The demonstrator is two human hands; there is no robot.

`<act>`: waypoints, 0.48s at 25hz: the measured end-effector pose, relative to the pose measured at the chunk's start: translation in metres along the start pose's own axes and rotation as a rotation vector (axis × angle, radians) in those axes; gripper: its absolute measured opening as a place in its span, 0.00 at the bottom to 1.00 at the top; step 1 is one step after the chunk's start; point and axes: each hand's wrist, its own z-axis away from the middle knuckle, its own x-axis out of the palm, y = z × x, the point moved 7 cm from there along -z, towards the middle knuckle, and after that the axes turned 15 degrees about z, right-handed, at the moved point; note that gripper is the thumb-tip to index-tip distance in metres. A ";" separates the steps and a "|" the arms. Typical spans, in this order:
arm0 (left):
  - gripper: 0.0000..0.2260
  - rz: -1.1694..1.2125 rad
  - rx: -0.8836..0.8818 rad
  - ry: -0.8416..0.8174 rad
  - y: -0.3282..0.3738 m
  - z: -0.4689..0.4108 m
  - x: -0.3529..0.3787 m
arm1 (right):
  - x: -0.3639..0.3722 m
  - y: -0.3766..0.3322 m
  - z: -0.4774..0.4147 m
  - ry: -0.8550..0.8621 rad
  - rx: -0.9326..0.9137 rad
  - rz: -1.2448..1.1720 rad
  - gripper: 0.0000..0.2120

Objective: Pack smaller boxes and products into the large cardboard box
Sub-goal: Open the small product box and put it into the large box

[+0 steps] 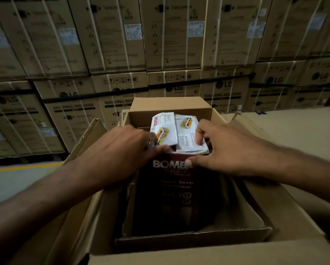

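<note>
Large cardboard box open, flaps out, frame centre. Inside it: dark maroon box upright, two white product packs on its top edge at 12 o'clock. Left hand grips left pack, fingers curled on its side. Right hand pinches right pack, thumb on maroon box. Stacked washing-machine cartons behind, 12 o'clock.
</note>
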 end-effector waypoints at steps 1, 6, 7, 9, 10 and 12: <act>0.30 -0.034 -0.003 0.042 -0.001 0.000 -0.003 | -0.002 0.000 -0.003 0.031 -0.018 0.030 0.24; 0.22 0.125 -0.128 0.180 -0.014 0.006 -0.018 | -0.008 -0.018 -0.017 0.074 -0.158 0.102 0.31; 0.21 0.070 -0.141 0.226 -0.014 0.011 -0.022 | -0.011 -0.023 -0.019 0.095 -0.155 0.103 0.31; 0.16 -0.080 -0.119 0.365 -0.013 0.025 -0.035 | -0.016 -0.026 -0.021 0.166 -0.122 0.096 0.27; 0.14 -0.124 -0.086 0.436 -0.013 0.033 -0.042 | -0.020 -0.026 -0.020 0.200 -0.107 0.101 0.25; 0.22 -0.225 -0.006 0.464 -0.014 0.038 -0.044 | -0.026 -0.025 -0.016 0.250 -0.093 0.124 0.19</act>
